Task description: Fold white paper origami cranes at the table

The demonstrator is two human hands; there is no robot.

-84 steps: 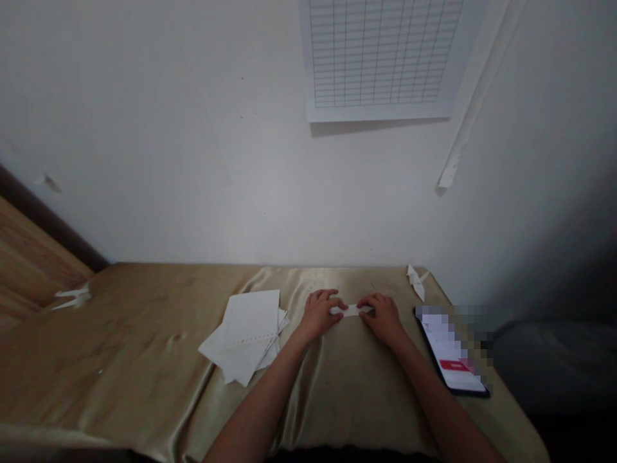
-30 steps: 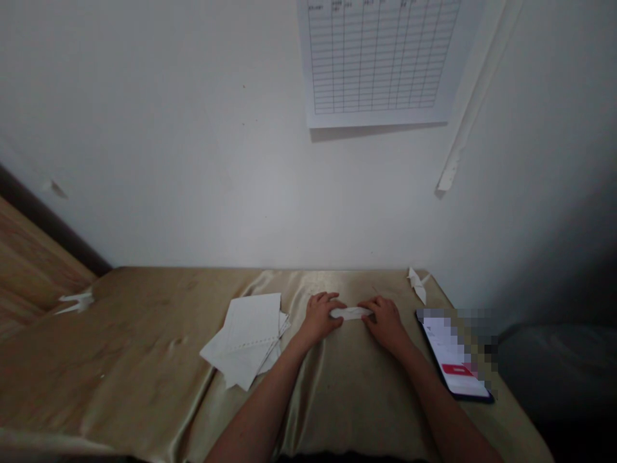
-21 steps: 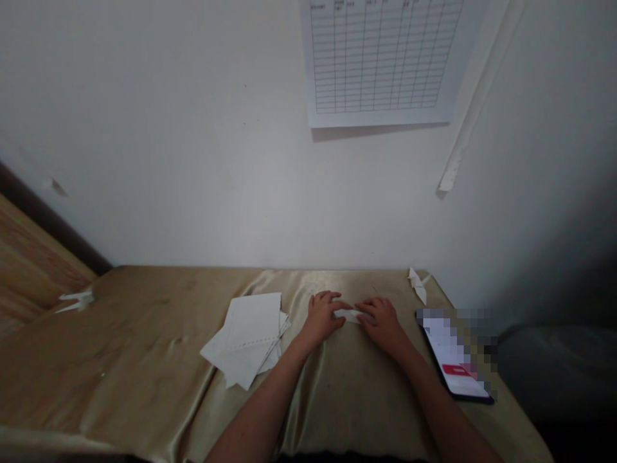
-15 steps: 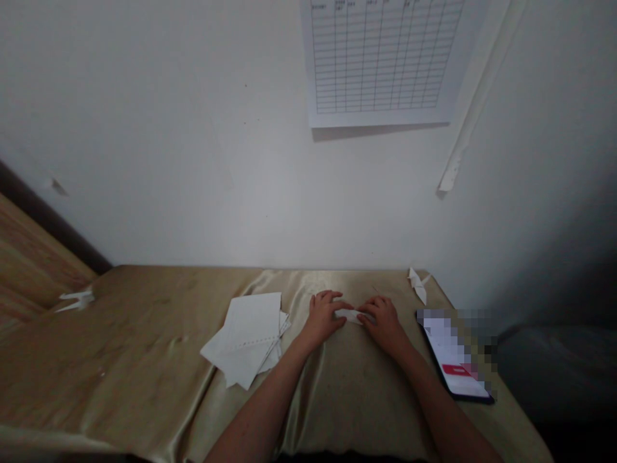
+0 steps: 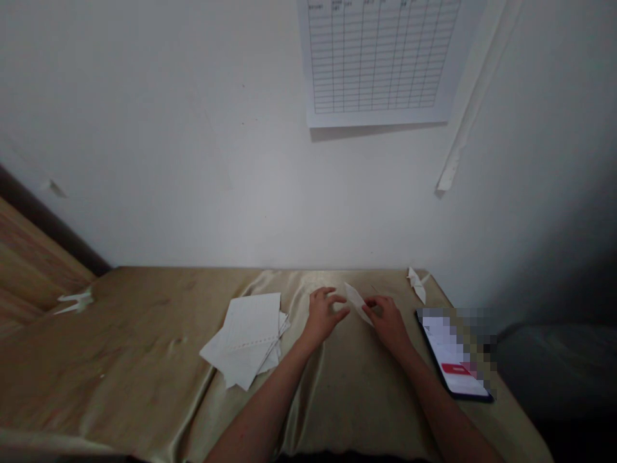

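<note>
A narrow, pointed piece of folded white paper (image 5: 357, 300) tilts up over the cloth, pinched along its right side by my right hand (image 5: 384, 316). Just left of it, my left hand (image 5: 324, 316) is apart from the paper, with thumb and fingers spread and nothing between them. Further left lies a loose stack of white paper sheets (image 5: 250, 328), some with printed lines. At the back right rests a small folded paper figure (image 5: 417, 285) with pointed ends.
A gold satin cloth (image 5: 144, 347) covers the table, which meets the white wall at the back. A smartphone (image 5: 453, 360) lies by the right edge. Another folded paper figure (image 5: 75, 301) sits at the far left. A printed chart (image 5: 376, 64) hangs on the wall.
My left hand has let go of the folded paper and opened. The right hand has turned the paper from lying nearly level between both hands to a raised slant.
</note>
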